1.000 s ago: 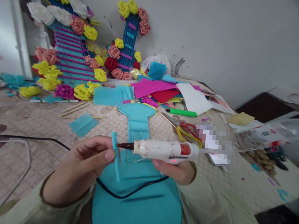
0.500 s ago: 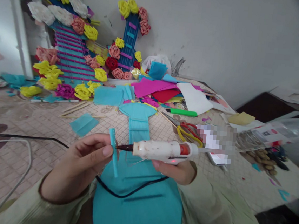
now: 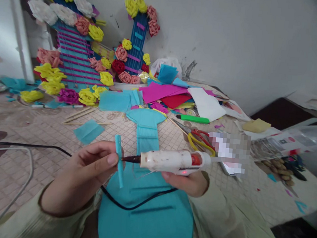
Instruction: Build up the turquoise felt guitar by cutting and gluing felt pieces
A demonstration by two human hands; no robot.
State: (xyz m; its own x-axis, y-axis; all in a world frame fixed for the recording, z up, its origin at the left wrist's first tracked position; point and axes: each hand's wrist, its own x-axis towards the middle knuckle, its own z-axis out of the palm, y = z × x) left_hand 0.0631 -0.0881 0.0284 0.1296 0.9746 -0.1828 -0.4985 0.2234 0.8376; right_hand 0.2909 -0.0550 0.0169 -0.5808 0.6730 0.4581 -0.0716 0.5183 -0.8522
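Between thumb and fingers, my left hand pinches a narrow turquoise paper-covered strip, held nearly upright. My right hand is wrapped round a white hot glue gun with a small red light on its side. The gun's dark nozzle points left, and its tip is at the strip, close to my left thumb. Below both hands lies a turquoise guitar-shaped piece with a round body and a narrow neck. A black cord crosses over its body.
Scissors, a green cutter and a blurred-out phone lie right of the neck. Coloured paper sheets are heaped behind. Flower-decorated pieces lean on the wall. Thin sticks and a turquoise square lie left.
My left hand and the strip have shifted very slightly left. The glue gun's nozzle stays at the strip, and the other things have not visibly moved.
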